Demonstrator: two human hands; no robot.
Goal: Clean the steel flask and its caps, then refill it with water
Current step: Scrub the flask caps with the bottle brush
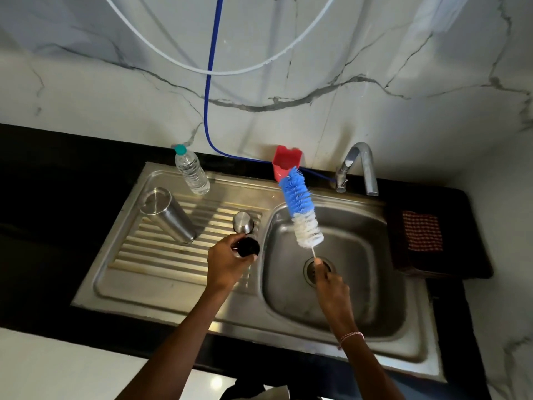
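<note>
Flask sits on the drainboard, left grip round a cap, right grip holding the brush; probably mid-caps, refill undone.

brush: bristles are coloured blue at the tip and white nearer the handle
flask: silver, left plain
steel cap: silver
dark cap: black all over
bottle: clear, capped in teal
holder: red
cloth: checked in red and white
worktop: black
wall: white marble, veined in grey
hose: blue
wrist thread: red and white
</note>
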